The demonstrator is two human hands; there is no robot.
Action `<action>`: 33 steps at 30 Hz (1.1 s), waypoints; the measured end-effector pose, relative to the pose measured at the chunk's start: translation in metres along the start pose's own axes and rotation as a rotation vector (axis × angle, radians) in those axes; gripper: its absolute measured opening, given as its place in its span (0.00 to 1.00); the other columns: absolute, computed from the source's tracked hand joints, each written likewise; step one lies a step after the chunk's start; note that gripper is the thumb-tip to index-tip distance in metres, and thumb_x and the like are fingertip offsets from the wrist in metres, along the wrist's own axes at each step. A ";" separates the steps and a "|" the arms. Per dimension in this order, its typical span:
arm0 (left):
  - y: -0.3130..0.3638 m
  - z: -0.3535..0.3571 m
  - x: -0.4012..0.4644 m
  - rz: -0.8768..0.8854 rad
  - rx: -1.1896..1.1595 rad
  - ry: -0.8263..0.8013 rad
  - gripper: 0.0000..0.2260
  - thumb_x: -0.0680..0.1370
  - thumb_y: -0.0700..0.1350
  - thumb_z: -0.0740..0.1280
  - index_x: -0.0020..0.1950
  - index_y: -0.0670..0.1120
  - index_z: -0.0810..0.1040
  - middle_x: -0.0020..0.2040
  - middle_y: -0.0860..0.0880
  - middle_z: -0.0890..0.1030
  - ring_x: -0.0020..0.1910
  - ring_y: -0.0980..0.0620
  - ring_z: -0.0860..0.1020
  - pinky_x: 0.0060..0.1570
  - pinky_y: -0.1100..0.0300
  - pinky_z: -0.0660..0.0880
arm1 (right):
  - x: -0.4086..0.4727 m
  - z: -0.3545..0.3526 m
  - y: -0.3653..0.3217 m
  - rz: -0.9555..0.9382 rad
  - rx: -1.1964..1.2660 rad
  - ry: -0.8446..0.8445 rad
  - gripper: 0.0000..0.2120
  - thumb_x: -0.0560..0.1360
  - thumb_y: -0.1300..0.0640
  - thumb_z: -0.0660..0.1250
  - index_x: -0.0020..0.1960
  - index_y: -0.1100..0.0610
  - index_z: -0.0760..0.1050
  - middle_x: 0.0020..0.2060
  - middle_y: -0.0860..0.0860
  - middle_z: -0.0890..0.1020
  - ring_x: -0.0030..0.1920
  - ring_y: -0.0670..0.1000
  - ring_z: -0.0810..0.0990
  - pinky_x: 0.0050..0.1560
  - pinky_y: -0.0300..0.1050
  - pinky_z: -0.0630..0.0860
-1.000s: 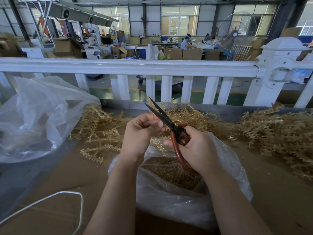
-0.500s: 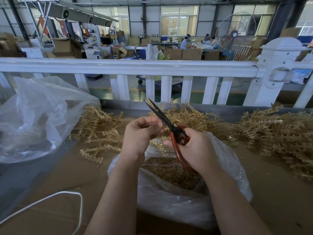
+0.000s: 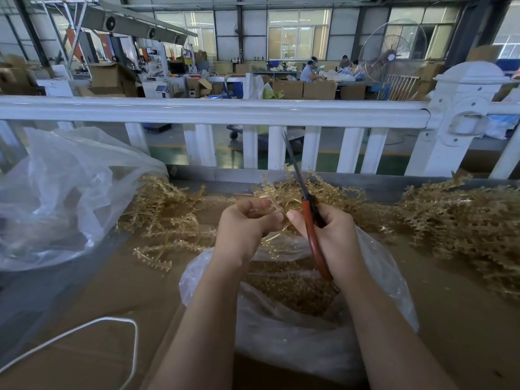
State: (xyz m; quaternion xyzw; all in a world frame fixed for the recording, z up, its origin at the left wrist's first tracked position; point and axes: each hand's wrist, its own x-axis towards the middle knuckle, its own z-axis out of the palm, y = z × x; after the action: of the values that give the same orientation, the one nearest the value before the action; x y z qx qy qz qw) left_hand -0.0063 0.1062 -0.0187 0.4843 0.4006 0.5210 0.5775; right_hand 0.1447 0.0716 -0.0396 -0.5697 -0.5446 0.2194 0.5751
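Holding entry: gold plastic sprue (image 3: 270, 208), pinched in the curled fingers of the left hand (image 3: 247, 226), just above the near bag's mouth. Right hand (image 3: 330, 235) grips red-handled scissors (image 3: 308, 219), blades together and pointing up and away, just right of the sprue. The two hands sit close together, thumbs almost touching.

Containers: near clear plastic bag (image 3: 295, 342), open at the top, part-filled with small gold pieces (image 3: 292, 288). Large clear bag (image 3: 64, 192), far left, crumpled; contents cannot be told.

Surface: brown table (image 3: 92, 291); loose sprue piles left (image 3: 166, 218) and right (image 3: 464, 220); white cord (image 3: 112, 322) near left.

Room: white railing (image 3: 213, 111) along the far table edge; beyond it a workshop with cartons (image 3: 304, 90), a standing fan (image 3: 391, 54) and seated workers.
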 end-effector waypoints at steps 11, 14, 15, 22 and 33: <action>-0.006 0.008 0.001 0.050 0.289 -0.104 0.09 0.70 0.33 0.76 0.47 0.40 0.81 0.36 0.45 0.85 0.33 0.54 0.83 0.32 0.68 0.74 | 0.002 0.003 0.000 0.028 0.057 -0.003 0.07 0.74 0.54 0.75 0.38 0.49 0.82 0.34 0.45 0.85 0.36 0.43 0.83 0.37 0.32 0.77; -0.007 0.009 0.000 0.064 0.299 -0.112 0.08 0.70 0.32 0.75 0.47 0.39 0.81 0.37 0.44 0.85 0.34 0.53 0.83 0.33 0.68 0.74 | 0.002 0.004 0.000 0.026 0.058 -0.010 0.07 0.74 0.55 0.75 0.38 0.49 0.82 0.33 0.44 0.85 0.36 0.42 0.83 0.36 0.30 0.76; -0.007 0.009 -0.001 0.067 0.300 -0.113 0.08 0.71 0.32 0.75 0.47 0.39 0.81 0.37 0.44 0.85 0.35 0.52 0.83 0.33 0.68 0.75 | 0.002 0.004 0.000 0.020 0.056 -0.013 0.07 0.74 0.55 0.75 0.38 0.49 0.82 0.34 0.43 0.85 0.35 0.42 0.83 0.36 0.30 0.75; -0.002 0.004 0.000 0.064 0.315 -0.097 0.04 0.72 0.36 0.73 0.44 0.44 0.83 0.35 0.48 0.84 0.30 0.56 0.79 0.29 0.68 0.72 | 0.002 0.004 -0.001 -0.013 0.057 -0.020 0.08 0.75 0.58 0.74 0.39 0.48 0.80 0.32 0.39 0.84 0.34 0.37 0.82 0.34 0.27 0.73; -0.004 -0.005 0.002 0.042 0.231 -0.126 0.11 0.78 0.52 0.69 0.55 0.47 0.83 0.50 0.53 0.85 0.48 0.61 0.81 0.45 0.69 0.71 | 0.004 0.005 0.003 -0.069 0.071 -0.058 0.09 0.75 0.59 0.74 0.40 0.47 0.79 0.34 0.40 0.83 0.36 0.39 0.82 0.38 0.26 0.73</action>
State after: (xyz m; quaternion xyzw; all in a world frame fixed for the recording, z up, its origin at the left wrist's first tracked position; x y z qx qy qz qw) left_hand -0.0102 0.1093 -0.0235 0.5876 0.4108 0.4519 0.5309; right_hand 0.1425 0.0778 -0.0416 -0.5231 -0.5723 0.2349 0.5862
